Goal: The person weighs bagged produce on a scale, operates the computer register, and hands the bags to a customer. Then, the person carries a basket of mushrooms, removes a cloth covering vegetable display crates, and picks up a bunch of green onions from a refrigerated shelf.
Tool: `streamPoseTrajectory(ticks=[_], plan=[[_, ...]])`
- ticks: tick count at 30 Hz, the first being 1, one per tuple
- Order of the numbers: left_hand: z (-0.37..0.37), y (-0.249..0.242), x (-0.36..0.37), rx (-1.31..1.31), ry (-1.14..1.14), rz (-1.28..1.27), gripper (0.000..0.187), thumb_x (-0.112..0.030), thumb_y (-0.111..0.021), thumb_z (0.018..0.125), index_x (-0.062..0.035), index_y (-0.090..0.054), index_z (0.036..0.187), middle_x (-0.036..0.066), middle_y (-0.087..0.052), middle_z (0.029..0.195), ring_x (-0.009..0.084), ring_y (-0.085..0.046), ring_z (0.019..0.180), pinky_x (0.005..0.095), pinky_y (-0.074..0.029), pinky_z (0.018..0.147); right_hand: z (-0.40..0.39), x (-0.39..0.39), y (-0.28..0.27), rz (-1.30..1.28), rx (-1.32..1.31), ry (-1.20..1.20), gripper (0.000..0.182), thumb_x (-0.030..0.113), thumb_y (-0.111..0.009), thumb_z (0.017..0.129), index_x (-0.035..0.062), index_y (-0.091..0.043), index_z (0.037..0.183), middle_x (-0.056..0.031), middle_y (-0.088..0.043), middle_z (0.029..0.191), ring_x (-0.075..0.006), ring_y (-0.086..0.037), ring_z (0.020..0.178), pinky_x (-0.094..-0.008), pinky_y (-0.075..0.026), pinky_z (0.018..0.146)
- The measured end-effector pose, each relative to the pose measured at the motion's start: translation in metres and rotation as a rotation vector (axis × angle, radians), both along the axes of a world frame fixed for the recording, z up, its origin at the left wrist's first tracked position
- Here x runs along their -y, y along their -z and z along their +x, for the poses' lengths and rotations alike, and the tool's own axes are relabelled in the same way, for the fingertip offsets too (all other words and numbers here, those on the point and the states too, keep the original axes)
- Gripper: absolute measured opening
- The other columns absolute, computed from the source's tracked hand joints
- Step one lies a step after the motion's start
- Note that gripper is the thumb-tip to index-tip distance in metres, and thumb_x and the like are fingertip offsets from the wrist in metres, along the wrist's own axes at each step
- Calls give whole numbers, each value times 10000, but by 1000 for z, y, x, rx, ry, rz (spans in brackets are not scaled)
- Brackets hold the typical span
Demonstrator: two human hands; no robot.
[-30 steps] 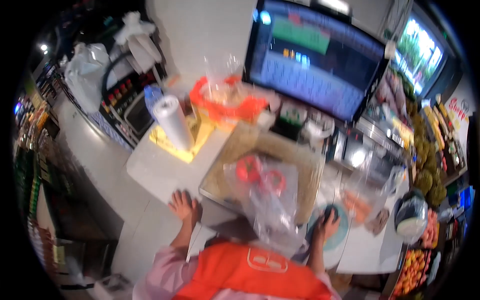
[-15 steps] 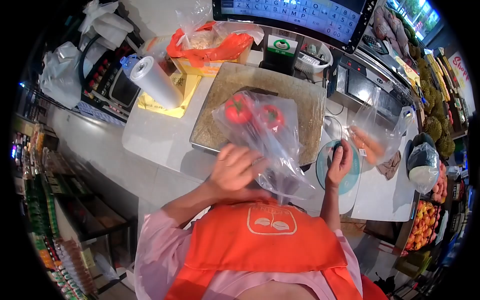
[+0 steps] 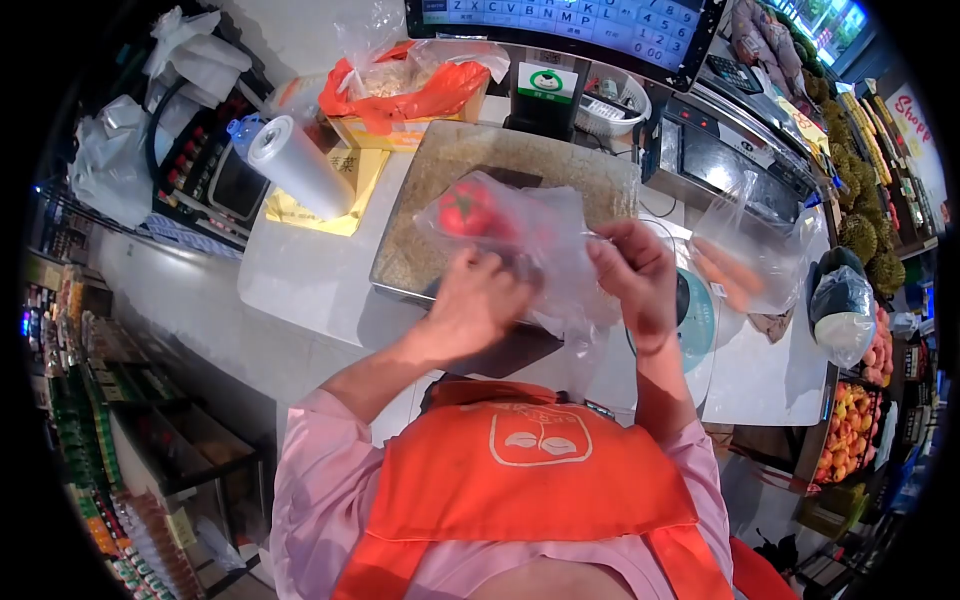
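Observation:
A clear plastic bag (image 3: 562, 270) with red tomatoes (image 3: 467, 207) in it lies on the worn scale plate (image 3: 430, 180). My left hand (image 3: 483, 300) is closed on the near side of the bag, its fingers curled and slightly blurred. At the bag's right edge, my right hand (image 3: 637, 272) pinches the plastic between thumb and fingers. Behind my right wrist lies a round teal mouse pad (image 3: 697, 320), partly covered by my forearm.
A roll of plastic bags (image 3: 300, 165) stands on yellow paper (image 3: 365, 190) at the left. Behind are a box with an orange bag (image 3: 400, 100) and a monitor (image 3: 580, 30). Bagged carrots (image 3: 730, 272) lie at the right, beside a wrapped melon (image 3: 843, 325).
My right hand has left the mouse pad and moved up and left to the bag's edge. My left hand has shifted up and right onto the bag, and the plastic has been drawn together.

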State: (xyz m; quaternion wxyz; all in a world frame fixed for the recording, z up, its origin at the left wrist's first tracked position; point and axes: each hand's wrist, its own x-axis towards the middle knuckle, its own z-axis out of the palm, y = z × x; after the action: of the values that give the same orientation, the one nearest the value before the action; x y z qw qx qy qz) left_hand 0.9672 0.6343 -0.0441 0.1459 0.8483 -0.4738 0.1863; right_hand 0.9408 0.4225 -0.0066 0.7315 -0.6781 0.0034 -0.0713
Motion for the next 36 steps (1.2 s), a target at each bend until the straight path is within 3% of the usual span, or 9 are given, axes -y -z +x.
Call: streamPoseTrajectory(ticks=[3,12,16,20,24,27,32,34,36], plan=[[15,-1,-21,-155,-45,-217,185,-157,-685,710,-86,-654,878,10,-599,735,188,-529,804,378,-359,732,9,28,-3,585,96,-248,192,69,-581,890,11,-544,1069,-30,-581,675,-68,-467,488,-232,-419,500],[19,-35,15,-118,-17,-605,372,-120,-743,716,-34,-582,1040,128,-608,958,288,-600,872,378,-455,804,10,-25,-42,727,261,-363,441,134,-566,903,7,-393,1288,-195,-577,1151,-249,-619,960,-393,-467,897],[26,-39,-1,-792,-251,-1402,159,18,-609,762,-26,-567,909,36,-589,784,126,-575,759,242,-457,726,8,-32,3,432,259,-277,403,180,-526,922,17,-390,1265,-163,-577,1113,-225,-561,1039,-367,-415,950],[20,-22,-33,-520,-297,-1366,160,12,-604,767,-14,-554,917,24,-578,833,86,-544,748,203,-440,696,23,-30,14,-1090,440,106,205,162,-545,875,42,-550,1042,-151,-598,1034,-328,-554,966,-502,-316,982],[6,-26,-43,-130,-365,-1290,185,-38,-632,748,3,-546,906,62,-567,863,155,-563,768,238,-451,719,50,-14,35,-1195,196,228,216,256,-573,845,98,-654,967,-137,-644,903,-373,-531,1036,-696,-219,959],[-8,-56,-15,310,-160,-1004,191,-61,-619,756,-2,-557,927,110,-573,905,248,-568,820,317,-458,762,57,-20,34,-1214,412,228,193,182,-650,732,91,-667,901,-114,-651,887,-348,-570,928,-546,-355,897],[-31,-55,15,-22,500,-371,221,-53,-597,792,17,-563,999,211,-563,1007,390,-568,934,496,-434,884,57,-37,32,-1186,319,22,335,194,-702,674,84,-651,987,-140,-643,962,-365,-591,904,-415,-466,813],[7,-18,19,-133,180,-160,273,-100,-595,818,12,-556,1064,194,-578,981,378,-571,945,492,-431,896,67,-27,51,-465,52,-162,453,220,-729,674,66,-604,1081,-151,-625,1012,-358,-593,924,-412,-481,792],[46,-10,14,-224,71,-432,302,-123,-577,839,-7,-546,1115,191,-584,995,360,-555,992,483,-403,922,53,-37,40,-1147,291,13,495,232,-735,684,56,-581,1120,-162,-619,1026,-349,-597,927,-400,-486,797]])
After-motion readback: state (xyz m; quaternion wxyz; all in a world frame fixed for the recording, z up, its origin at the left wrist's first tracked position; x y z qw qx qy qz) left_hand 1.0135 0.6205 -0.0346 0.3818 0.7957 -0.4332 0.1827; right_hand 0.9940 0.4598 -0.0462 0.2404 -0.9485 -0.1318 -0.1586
